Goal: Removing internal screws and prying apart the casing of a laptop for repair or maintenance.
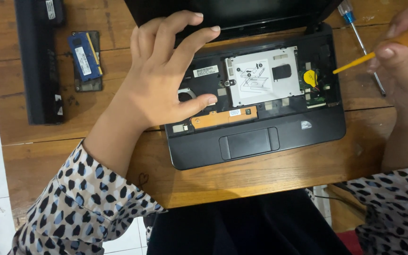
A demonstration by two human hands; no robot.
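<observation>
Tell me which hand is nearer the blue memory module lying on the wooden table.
Left. The left hand hovers just right of the blue memory module; the right hand is far across the laptop.

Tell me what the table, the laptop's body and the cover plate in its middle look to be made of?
Table: wood, by its grain and plank seams. Laptop body: likely matte black plastic, with a dull, even sheen. Cover plate: probably thin sheet metal, silvery grey with stamped edges.

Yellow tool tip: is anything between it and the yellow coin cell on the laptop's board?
Nothing visible. The yellow tool in the right hand points at the yellow coin cell across open board. The left hand hovers over the laptop's other side.
</observation>
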